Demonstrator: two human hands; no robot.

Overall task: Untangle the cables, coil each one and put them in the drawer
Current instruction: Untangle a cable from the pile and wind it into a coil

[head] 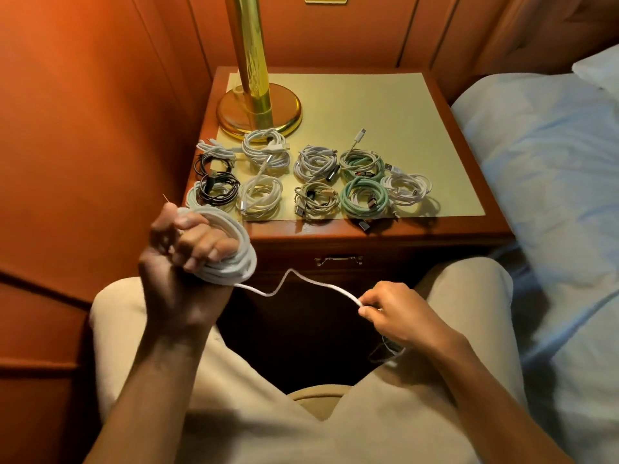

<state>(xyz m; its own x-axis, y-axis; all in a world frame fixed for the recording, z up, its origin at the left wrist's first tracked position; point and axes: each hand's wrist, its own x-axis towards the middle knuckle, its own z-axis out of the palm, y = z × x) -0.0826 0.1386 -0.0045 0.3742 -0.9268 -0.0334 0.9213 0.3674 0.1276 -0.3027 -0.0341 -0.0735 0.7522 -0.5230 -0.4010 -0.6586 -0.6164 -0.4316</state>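
Head view: the left hand grips a white cable wound in loops around its fingers. The right hand pinches the free tail, slack between both hands. Finished coils lie in two rows on the counter, near the lamp base. The drawer appears closed; stowing remains, judging by this

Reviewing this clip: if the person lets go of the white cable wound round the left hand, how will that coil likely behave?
The white cable is probably floppy: its free stretch to the right hand sags and kinks. Off the left hand the loops would likely loosen, as nothing visibly ties them. It seems light; the right hand only pinches it.
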